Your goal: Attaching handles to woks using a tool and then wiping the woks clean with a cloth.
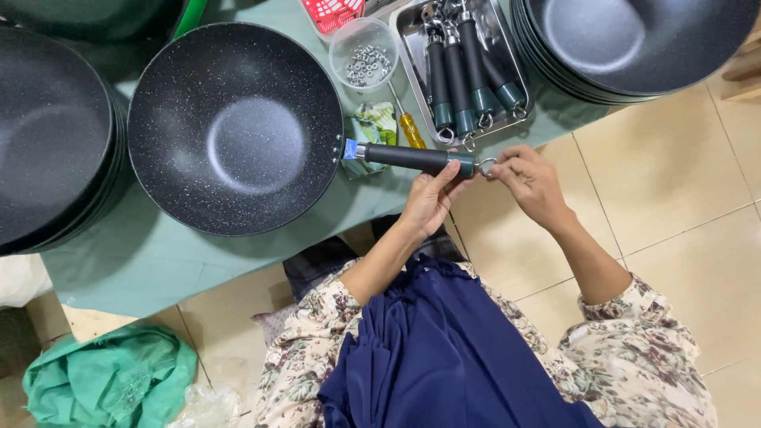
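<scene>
The left hand [430, 200] is wrapped around the far end of the black handle [412, 158], fingers closed on its green-tipped grip. The right hand [529, 178] pinches narrowly at the small metal hanging ring [485, 165] on that same end. The handle lies across the bench [143, 261] edge, its bracket end touching the rim of the speckled black wok [235, 127], which sits on the green bench cover.

Taking the wok as landmark: to do this step well, it seems wise to keep the left grip firm so the handle stays level against the wok's rim, and to work the ring with the fingertips alone, without twisting the handle off its seat.

Counts, as far as they show. One wok lies open in the middle. A stack of woks [47, 135] stands to its left and another stack [634, 43] well to its right; the number in each stack cannot be told. Beyond the wok's right rim, a steel tray [507, 47] holds about four spare handles [456, 75]. Between tray and wok stands one clear cup of small nuts [365, 59], too many to count. One yellow-handled screwdriver [408, 123] lies just beside the held handle, with one crumpled green wrapper [372, 127]. One red basket [333, 14] shows partly at the top edge. On the floor below the wok lies one green cloth [111, 376].
</scene>
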